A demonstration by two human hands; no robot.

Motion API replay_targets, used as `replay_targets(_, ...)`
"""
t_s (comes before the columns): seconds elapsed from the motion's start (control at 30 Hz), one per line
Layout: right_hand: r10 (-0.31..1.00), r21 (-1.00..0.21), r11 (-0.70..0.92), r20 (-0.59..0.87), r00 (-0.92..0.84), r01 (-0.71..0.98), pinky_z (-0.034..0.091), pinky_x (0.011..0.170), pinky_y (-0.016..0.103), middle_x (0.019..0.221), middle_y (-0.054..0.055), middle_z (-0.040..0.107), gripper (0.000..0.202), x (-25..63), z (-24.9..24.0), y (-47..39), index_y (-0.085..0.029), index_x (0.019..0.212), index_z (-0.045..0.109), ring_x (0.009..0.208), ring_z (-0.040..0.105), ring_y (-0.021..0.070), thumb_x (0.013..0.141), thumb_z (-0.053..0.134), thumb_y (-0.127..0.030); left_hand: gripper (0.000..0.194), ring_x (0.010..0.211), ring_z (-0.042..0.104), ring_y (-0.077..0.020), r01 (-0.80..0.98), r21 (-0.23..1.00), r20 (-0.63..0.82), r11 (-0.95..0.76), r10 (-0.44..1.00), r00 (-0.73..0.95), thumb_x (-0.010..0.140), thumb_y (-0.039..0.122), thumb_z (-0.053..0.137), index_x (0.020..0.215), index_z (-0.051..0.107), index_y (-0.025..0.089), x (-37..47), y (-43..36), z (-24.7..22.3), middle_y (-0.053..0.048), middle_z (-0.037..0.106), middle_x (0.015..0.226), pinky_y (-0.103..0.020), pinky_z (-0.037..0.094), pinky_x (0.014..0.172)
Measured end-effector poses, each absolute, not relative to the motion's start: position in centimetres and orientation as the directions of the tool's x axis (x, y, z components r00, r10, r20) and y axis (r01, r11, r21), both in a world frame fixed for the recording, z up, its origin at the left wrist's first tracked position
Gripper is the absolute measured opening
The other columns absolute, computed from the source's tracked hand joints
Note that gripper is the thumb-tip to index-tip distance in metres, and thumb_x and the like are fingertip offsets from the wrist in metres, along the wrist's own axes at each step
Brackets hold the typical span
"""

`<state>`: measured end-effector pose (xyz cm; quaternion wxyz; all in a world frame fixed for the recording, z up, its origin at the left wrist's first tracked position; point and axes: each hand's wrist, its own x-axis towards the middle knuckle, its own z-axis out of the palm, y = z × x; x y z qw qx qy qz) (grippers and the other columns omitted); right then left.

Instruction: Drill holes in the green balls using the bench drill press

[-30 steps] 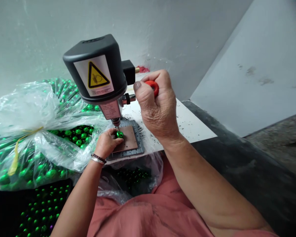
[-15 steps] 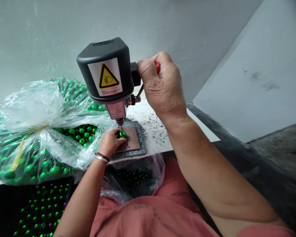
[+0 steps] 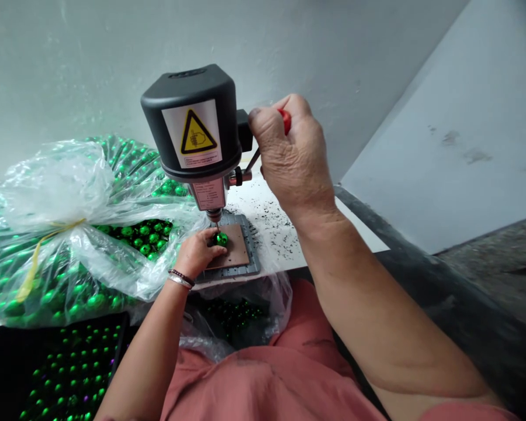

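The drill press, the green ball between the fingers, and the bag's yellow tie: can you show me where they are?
Drill press [image 3: 193, 131]: head view, on the warning sticker on its front.
Green ball [image 3: 221, 239]: head view, on its shiny middle.
Yellow tie [image 3: 28, 280]: head view, on its dangling tail.

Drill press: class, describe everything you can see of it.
The drill press has a black, plastic-looking housing bearing a yellow warning triangle. Beneath, a metal-looking section carries smaller print. A thin bit points down at the green ball. The right hand grips the red knob of its slanting side lever. Its grey base, under a brown board, sits on the white table.
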<state>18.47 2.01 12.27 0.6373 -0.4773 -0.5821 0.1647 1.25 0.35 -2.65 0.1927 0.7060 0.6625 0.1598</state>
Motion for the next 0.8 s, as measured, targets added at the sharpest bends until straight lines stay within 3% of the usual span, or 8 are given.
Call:
replay_targets(0.17, 0.750, -0.787, 0.549, 0.612, 0.249, 0.282, 0.036, 0.050, 0.024, 0.055, -0.006, 0.040, 0.028, 18.6, 11.6, 2.0, -0.023, 0.068, 0.036, 0.049, 0.037, 0.0075, 0.082, 0.054, -0.038, 0.047, 0.105, 0.061, -0.0231, 0.832, 0.552, -0.003, -0.043, 0.999, 0.054, 0.077, 0.045, 0.062, 0.119, 0.064, 0.025, 1.1, 0.0, -3.2, -0.006, 0.067, 0.118, -0.032, 0.045, 0.090)
replay_targets(0.3, 0.744, -0.774, 0.584, 0.631, 0.218, 0.245, 0.037, 0.049, 0.022, 0.056, -0.006, 0.037, 0.028, 18.7, 10.9, 1.5, -0.022, 0.072, 0.037, 0.049, 0.037, 0.0061, 0.082, 0.052, -0.044, 0.047, 0.101, 0.063, -0.0229, 0.834, 0.552, -0.011, -0.009, 1.000, 0.018, 0.076, 0.045, 0.063, 0.117, 0.065, 0.023, 1.3, 0.1, -3.3, -0.006, 0.068, 0.114, -0.031, 0.046, 0.087)
replay_targets(0.57, 0.650, -0.702, 0.550, 0.700, 0.297, 0.452, 0.037, 0.050, 0.019, 0.060, -0.007, 0.044, 0.017, 18.7, 7.8, -1.7, -0.021, 0.074, 0.044, 0.050, 0.038, 0.0033, 0.081, 0.053, -0.033, 0.041, 0.098, 0.062, -0.0227, 0.857, 0.510, -0.002, -0.075, 0.996, 0.089, 0.078, 0.045, 0.061, 0.112, 0.068, 0.024, 1.2, 0.2, -3.3, -0.006, 0.069, 0.109, -0.031, 0.045, 0.086)
replay_targets(0.8, 0.593, -0.665, 0.560, 0.738, 0.321, 0.494, 0.042, 0.050, 0.020, 0.063, -0.004, 0.051, 0.009, 18.1, 5.2, -2.6, -0.022, 0.078, 0.046, 0.052, 0.046, 0.0055, 0.081, 0.051, -0.029, 0.038, 0.097, 0.061, -0.0215, 0.876, 0.477, 0.004, -0.072, 0.997, 0.079, 0.078, 0.046, 0.060, 0.109, 0.068, 0.026, 1.4, 0.0, -3.3, -0.005, 0.069, 0.105, -0.029, 0.044, 0.084)
